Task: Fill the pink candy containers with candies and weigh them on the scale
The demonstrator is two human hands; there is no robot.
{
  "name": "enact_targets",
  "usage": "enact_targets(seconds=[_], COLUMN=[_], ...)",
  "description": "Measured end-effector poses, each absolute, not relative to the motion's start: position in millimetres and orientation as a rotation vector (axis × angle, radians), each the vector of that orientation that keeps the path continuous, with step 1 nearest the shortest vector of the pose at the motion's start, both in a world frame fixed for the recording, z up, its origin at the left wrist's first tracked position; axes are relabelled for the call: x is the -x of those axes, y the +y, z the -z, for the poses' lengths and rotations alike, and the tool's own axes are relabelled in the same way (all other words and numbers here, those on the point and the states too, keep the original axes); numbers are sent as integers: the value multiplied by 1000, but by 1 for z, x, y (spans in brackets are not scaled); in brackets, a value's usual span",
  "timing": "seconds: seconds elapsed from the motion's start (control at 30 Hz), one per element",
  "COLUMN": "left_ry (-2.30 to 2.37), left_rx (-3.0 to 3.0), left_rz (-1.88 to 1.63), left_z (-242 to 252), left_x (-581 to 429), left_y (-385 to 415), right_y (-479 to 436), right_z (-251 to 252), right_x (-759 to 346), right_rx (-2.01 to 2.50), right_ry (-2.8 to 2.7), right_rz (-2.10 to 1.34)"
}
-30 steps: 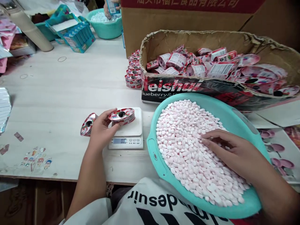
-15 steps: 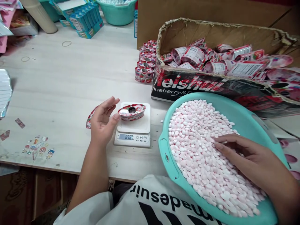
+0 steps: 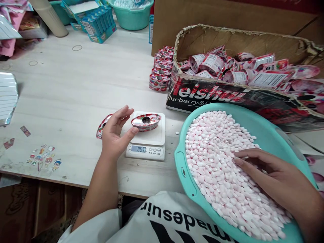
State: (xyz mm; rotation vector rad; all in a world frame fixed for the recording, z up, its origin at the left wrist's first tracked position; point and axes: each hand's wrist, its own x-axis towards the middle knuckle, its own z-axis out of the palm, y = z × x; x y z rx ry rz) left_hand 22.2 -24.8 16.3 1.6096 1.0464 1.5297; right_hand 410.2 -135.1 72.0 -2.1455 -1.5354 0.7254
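Note:
On the white digital scale (image 3: pixel 146 139) rests a small red-and-pink packet (image 3: pixel 146 122) with a round dark hole in its top; the display reads about 85.7. My left hand (image 3: pixel 117 130) is open just left of this packet, thumb beside its edge and fingers raised. Partly hidden behind that hand, another red packet (image 3: pixel 100 127) stands on the table. My right hand (image 3: pixel 270 175) lies over the white-pink candies (image 3: pixel 215 152) in the turquoise basin (image 3: pixel 180 168), its fingers stretched out and the tips touching them.
Behind the basin stands a torn cardboard box (image 3: pixel 202 86) full of similar packets. A row of packets (image 3: pixel 159 82) lines its left side. Blue boxes (image 3: pixel 100 28) and another turquoise basin (image 3: pixel 133 17) are at the back. One loose candy (image 3: pixel 177 133) lies between scale and basin.
The view has shifted slightly, moving everything a little right and down. The scale's reading has gone from about 85.6 to about 85.7. Both hands keep nearly the same pose.

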Motion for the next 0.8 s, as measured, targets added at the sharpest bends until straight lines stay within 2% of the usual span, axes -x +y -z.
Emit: enact_targets(seconds=[0.5,0.8], left_ry=[1043,1133], left_rx=[-1562,-1490], left_rz=[-1580,-1677], left_z=[-15,-25], left_x=[-24,-27], left_y=[-24,-31], right_y=[-140,-141], right_z=[-76,-95], right_x=[-404,-401], right_rx=[2064,1816], right_ry=[-1593,-1833], right_rz=[-601,-225])
